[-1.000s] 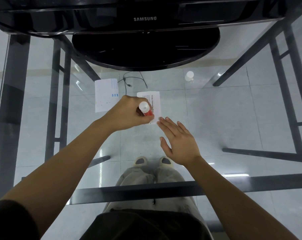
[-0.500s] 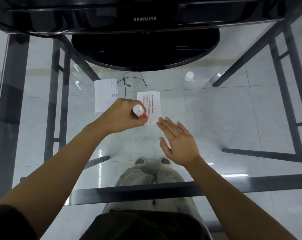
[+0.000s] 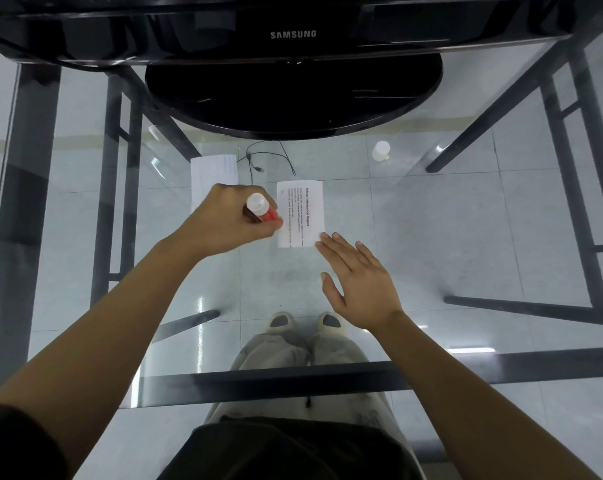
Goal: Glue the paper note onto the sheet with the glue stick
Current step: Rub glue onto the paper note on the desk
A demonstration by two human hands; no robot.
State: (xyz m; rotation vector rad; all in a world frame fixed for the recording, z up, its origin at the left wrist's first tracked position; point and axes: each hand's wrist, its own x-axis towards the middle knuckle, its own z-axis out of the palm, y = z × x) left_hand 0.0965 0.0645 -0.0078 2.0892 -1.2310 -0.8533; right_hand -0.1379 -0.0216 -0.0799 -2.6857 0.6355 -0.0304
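Two bare arms reach out over a glass table (image 3: 431, 237), and you can see straight through it to the tiled floor, the person's grey trousers and their two shoes (image 3: 307, 323) below.

Closest of the two is the right hand (image 3: 359, 282), flat and open with fingers spread, holding nothing. Its fingertips (image 3: 322, 241) just touch the near right corner of a printed paper (image 3: 300, 213). That paper lies flat on the glass, turned sideways, with a "Printer Information Report" heading running along its right side.

A bit further out, the left hand (image 3: 227, 223) is curled tight around a glue stick (image 3: 262, 210): red body, white end pointing up toward the camera. The stick is tilted, its lower end angled toward the left edge of the printed paper. Can't tell if the tip is actually on the paper, since the fingers hide it.

Behind that hand there's a second paper (image 3: 214, 169), pale with faint blue print, partly covered by the knuckles. It sits well left of the first one, not touching it.

Further back, a white cap (image 3: 380, 151) stands alone off to the right. A thin black cable (image 3: 258, 161) loops in the middle, though I can't say whether it's on the glass or under it. At the far end there's the round black base of a Samsung monitor (image 3: 293, 95).
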